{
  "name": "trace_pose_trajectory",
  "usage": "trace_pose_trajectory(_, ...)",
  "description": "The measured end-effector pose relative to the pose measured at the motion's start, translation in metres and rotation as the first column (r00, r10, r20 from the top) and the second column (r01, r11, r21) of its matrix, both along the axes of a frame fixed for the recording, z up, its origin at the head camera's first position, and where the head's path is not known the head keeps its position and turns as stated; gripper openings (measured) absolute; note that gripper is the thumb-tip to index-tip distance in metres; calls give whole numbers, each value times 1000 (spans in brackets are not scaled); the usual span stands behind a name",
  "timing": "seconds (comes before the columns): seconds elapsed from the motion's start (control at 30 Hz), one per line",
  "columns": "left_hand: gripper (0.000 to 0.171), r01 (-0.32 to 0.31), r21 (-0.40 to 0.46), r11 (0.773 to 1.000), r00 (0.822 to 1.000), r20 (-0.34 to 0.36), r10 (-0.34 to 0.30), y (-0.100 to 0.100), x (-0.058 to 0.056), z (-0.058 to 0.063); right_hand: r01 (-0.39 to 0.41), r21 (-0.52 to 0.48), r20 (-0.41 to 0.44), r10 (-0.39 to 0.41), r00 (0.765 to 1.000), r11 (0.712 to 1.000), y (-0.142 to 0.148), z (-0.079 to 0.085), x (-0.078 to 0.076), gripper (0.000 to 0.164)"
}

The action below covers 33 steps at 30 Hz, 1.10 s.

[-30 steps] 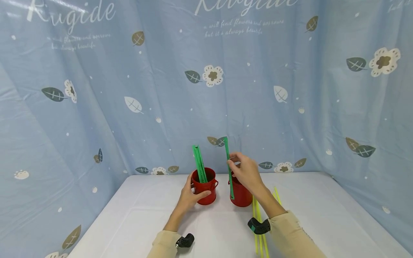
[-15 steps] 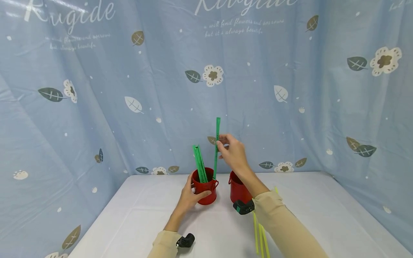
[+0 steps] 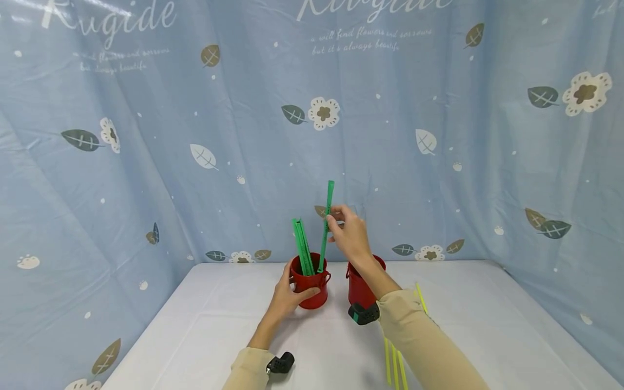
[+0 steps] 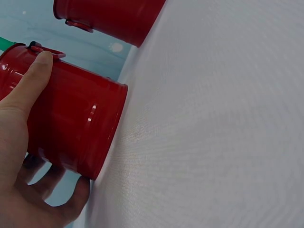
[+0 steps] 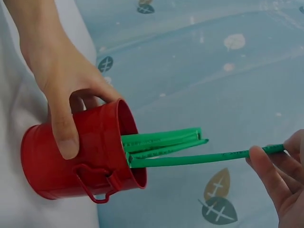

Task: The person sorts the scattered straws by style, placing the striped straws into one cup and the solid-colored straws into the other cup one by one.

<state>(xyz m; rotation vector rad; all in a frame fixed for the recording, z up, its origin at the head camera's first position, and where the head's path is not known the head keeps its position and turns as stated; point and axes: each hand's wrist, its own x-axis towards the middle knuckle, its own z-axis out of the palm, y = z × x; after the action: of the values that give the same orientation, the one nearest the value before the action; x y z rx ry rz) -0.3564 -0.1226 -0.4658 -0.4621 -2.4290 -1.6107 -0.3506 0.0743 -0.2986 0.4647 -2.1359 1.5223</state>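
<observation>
Blue curtain [image 3: 244,135] behind, white table [image 3: 209,325] below: held green strip [image 3: 324,238] has its lower end at the red bucket [image 3: 307,283] mouth

Right hand [image 3: 352,233]: thumb and fingers pinch the strip above its middle, well clear of the rim. Long axis near upright, top leaning slightly right, bottom tipped left. From that hand, the bucket lies down and to the left.

Key relation is lower end vs. rim. Head view puts it over the mouth, right of the standing green strips [image 3: 302,246]; right wrist view also puts it at the mouth, close to them. Can't tell how far below the rim it sits, if at all.

Left hand [image 3: 286,298]: grips the bucket from its left, thumb across the near side, fingers round the other. It's the nearer hand to the strip's lower end; right hand has the upper part. Bucket stands upright on the table, standing strips leaning left inside.

Second red bucket [image 3: 358,290]: just right of the first, partly behind the right forearm. Yellow strips [image 3: 394,363] lie on the table further right, partly hidden by the sleeve.
</observation>
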Motion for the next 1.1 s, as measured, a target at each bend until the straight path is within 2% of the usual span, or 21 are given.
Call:
trace_pose_trajectory(0.4,93,-1,-4,1000,1000,4,1,1,0,0,14,13,9,-14,1000,1000,-5,-10,-1,22)
trace_pose_trajectory(0.83,94,-8,6,1000,1000,-3,8,2,0,-2,5,47,91,-9,996,999,-13,-52,-2,23)
trace_pose_trajectory(1.1,93,-16,11,1000,1000,-8,16,1,0,-1,3,104,124,-16,992,995,-17,-67,-3,24)
